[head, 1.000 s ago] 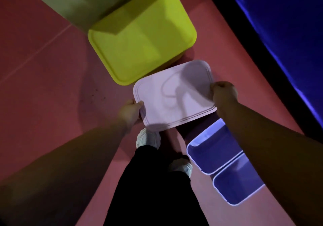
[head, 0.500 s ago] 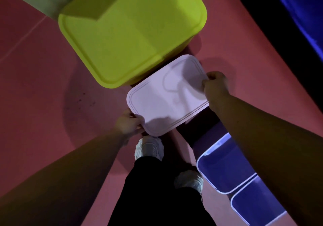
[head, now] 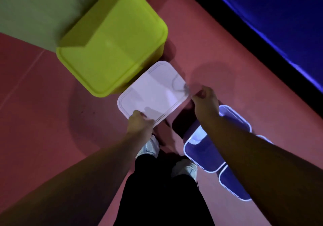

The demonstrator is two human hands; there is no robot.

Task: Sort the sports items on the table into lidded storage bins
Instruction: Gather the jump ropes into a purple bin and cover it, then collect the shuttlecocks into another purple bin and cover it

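White lid (head: 153, 92), just one, is held flat over the red floor (head: 43, 112), right next to the one yellow-green bin (head: 111, 51), which has its own lid on. The white lid's long side runs from low left up to the right. The left hand (head: 139, 122) pinches its near corner. The right hand (head: 204, 99) pinches its right corner. Two blue bins (head: 206, 152) sit open, side by side, under the right arm. Two white shoes (head: 148, 147) stand below. A faint curly mark shows on the lid; I cannot tell what it is.

green bin (head: 111, 47): 1 | white lid (head: 153, 92): 1 | blue bins (head: 202, 154): 2
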